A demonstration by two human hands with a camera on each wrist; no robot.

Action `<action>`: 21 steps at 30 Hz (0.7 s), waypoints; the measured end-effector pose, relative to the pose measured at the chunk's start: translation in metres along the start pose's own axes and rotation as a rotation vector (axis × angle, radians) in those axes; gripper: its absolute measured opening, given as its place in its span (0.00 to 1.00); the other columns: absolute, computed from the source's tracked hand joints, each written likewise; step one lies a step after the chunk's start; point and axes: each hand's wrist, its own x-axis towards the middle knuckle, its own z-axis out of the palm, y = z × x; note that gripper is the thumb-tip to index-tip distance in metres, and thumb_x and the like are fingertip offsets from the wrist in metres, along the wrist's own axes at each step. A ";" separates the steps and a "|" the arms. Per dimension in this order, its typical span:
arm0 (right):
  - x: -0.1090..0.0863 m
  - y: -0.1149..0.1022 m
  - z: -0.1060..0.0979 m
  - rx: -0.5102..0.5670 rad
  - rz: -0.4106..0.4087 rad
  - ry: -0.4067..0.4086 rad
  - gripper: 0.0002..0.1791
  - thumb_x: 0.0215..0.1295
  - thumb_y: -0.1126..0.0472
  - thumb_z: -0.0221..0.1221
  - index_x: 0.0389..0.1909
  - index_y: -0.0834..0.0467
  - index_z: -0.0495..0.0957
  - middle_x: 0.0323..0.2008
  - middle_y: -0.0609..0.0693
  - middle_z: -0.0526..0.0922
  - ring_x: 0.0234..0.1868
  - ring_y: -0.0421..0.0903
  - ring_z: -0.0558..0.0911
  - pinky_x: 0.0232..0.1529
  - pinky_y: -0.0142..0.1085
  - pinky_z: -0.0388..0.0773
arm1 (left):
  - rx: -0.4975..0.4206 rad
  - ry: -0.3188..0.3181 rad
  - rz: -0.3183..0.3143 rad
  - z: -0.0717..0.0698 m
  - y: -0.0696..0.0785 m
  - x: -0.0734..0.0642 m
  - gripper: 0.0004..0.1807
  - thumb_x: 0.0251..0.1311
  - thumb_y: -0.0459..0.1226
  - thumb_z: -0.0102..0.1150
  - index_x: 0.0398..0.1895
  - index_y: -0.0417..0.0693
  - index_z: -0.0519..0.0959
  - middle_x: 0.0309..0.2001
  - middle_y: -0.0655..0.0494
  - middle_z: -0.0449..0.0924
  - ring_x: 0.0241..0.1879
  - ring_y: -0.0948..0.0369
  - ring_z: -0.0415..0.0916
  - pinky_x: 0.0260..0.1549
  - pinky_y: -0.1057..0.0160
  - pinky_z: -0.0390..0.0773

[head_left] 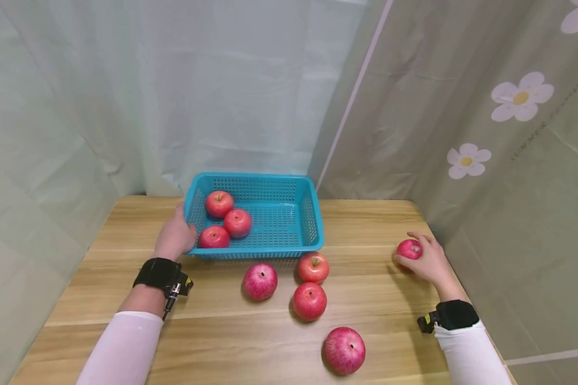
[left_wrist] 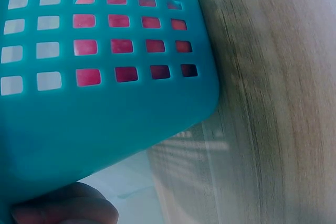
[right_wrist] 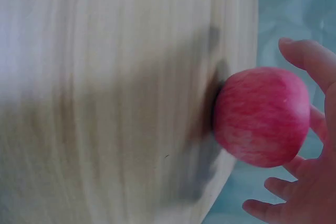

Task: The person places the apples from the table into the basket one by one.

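At the left end of a blue plastic basket [head_left: 313,214], my left hand [head_left: 174,235] grips the rim. Its curled fingers [left_wrist: 73,208] show below the basket wall in the left wrist view. Inside the basket, three red apples [head_left: 238,223] sit toward the left. Far to the right, my right hand [head_left: 431,262] is spread around a single red apple [head_left: 408,249] on the table. In the right wrist view the digits fan out around this apple [right_wrist: 262,116], with a gap between the uppermost digit and its skin.
In front of the basket, several more apples lie on the wooden table [head_left: 212,337]: a dark pink one [head_left: 260,281], two redder ones [head_left: 310,301] close together, and a large striped one [head_left: 344,351] nearest me. A pale curtain [head_left: 241,96] hangs behind the table and along its sides.
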 end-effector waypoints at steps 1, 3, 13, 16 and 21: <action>0.000 0.003 0.001 0.001 0.000 -0.005 0.46 0.52 0.45 0.72 0.68 0.59 0.66 0.62 0.73 0.63 0.58 0.70 0.65 0.50 0.65 0.72 | -0.007 -0.001 -0.002 0.000 0.000 0.000 0.40 0.72 0.36 0.41 0.77 0.35 0.33 0.52 0.22 0.69 0.37 0.40 0.74 0.30 0.46 0.77; 0.000 0.006 0.002 0.005 -0.002 -0.014 0.47 0.52 0.44 0.72 0.69 0.59 0.65 0.62 0.73 0.63 0.56 0.69 0.67 0.49 0.64 0.73 | -0.015 -0.006 -0.005 0.000 0.001 0.000 0.40 0.72 0.36 0.41 0.78 0.36 0.33 0.54 0.21 0.67 0.38 0.39 0.74 0.32 0.44 0.77; 0.002 0.005 0.002 0.025 -0.006 -0.028 0.46 0.53 0.48 0.72 0.70 0.60 0.64 0.62 0.72 0.62 0.54 0.66 0.71 0.49 0.62 0.75 | -0.009 0.010 0.022 0.000 -0.001 0.001 0.39 0.72 0.36 0.41 0.77 0.34 0.35 0.54 0.20 0.67 0.39 0.38 0.74 0.33 0.43 0.77; 0.002 0.004 0.003 0.023 -0.011 -0.029 0.46 0.53 0.48 0.72 0.69 0.60 0.64 0.61 0.73 0.63 0.54 0.67 0.71 0.49 0.62 0.75 | -0.001 0.021 0.031 0.000 -0.002 0.001 0.39 0.71 0.36 0.41 0.77 0.34 0.36 0.53 0.20 0.68 0.39 0.38 0.74 0.35 0.41 0.77; 0.000 0.004 0.000 0.017 -0.009 -0.054 0.47 0.53 0.48 0.72 0.70 0.61 0.63 0.62 0.73 0.61 0.54 0.68 0.70 0.49 0.63 0.75 | -0.003 0.018 0.035 -0.001 -0.002 0.000 0.39 0.71 0.35 0.41 0.77 0.32 0.36 0.54 0.20 0.68 0.41 0.37 0.74 0.37 0.39 0.76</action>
